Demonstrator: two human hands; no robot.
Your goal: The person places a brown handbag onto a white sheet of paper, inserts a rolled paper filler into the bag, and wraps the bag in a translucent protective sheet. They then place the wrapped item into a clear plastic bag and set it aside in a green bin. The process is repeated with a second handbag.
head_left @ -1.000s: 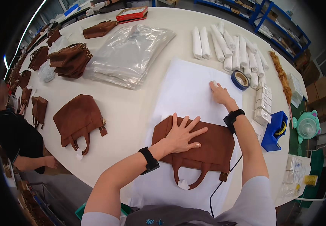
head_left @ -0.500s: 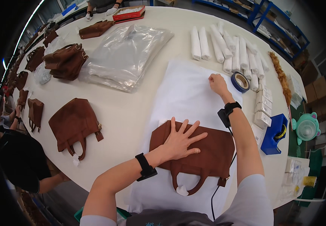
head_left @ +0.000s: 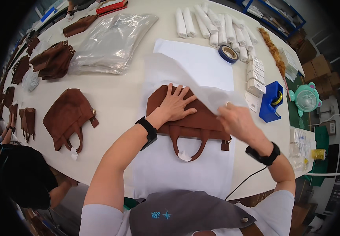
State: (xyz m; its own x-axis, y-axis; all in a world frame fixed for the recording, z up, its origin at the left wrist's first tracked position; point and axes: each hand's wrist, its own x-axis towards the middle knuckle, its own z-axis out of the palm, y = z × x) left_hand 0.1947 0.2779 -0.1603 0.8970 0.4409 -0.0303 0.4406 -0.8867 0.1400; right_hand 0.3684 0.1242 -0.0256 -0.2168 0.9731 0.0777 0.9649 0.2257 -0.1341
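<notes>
Handbag, brown: lying on white paper toward the bench's near edge, beneath left hand, laid flat, fingers spread. Right hand: clenched on a lifted white sheet. Apron, grey: blue lettering on front.

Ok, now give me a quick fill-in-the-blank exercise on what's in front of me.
1. Your ____ hand is spread on a brown handbag.
2. Your right hand grips a thin sheet whose colour is ____.
3. The handle of that handbag points ____ your body.
4. The white rolls lie to the ____ of the clear plastic bags.

Missing words: left; white; toward; right.
</notes>
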